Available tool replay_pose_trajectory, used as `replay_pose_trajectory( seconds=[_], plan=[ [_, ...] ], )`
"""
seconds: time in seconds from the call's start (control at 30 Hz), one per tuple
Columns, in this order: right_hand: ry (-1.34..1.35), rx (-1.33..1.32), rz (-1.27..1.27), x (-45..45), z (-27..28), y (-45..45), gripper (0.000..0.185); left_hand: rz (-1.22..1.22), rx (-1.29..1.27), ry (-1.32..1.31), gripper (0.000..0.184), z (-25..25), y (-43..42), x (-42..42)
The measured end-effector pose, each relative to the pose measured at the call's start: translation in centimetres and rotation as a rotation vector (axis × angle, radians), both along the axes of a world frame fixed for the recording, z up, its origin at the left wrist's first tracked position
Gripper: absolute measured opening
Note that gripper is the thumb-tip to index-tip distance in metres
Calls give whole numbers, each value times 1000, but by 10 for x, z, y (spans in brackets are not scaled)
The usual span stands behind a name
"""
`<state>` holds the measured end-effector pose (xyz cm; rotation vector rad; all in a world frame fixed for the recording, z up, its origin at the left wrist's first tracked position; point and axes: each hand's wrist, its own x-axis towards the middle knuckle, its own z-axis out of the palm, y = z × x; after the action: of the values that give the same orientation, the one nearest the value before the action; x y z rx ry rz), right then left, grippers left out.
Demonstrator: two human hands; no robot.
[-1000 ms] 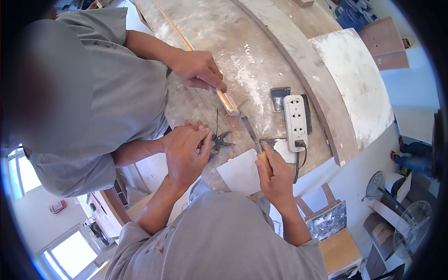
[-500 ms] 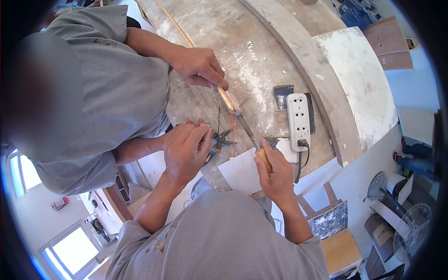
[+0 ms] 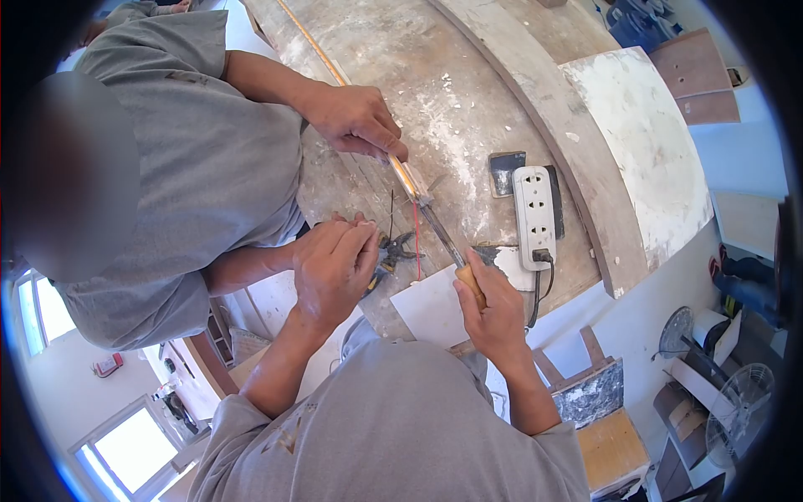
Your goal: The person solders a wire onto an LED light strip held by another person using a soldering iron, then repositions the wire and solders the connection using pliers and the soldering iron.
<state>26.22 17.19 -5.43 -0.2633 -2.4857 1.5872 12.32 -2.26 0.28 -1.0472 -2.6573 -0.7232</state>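
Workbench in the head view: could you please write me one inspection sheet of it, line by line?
Surface: bench stained, with pale marks and crumbs.
Job's things: wooden-handled tool, its tip at the end of a yellow-lined strip; a co-worker's hand grips the strip.
Clutter: pliers, white sheet, dark pad, power strip.
Hands: right hand has its fingers closed around the handle; left hand is curled near the pliers, contents not visible.
Cables: black cable plugged into the power strip; red wire by the strip's end.
Surroundings: fan and window beyond the bench.
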Motion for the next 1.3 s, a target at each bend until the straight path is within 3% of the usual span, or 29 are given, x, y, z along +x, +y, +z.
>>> replay_pose_trajectory(
  seconds=[1.3],
  plan=[
    [8,12,3,-4,3,1,49,-32,7,28,16,-3,0,-3]
  ],
)
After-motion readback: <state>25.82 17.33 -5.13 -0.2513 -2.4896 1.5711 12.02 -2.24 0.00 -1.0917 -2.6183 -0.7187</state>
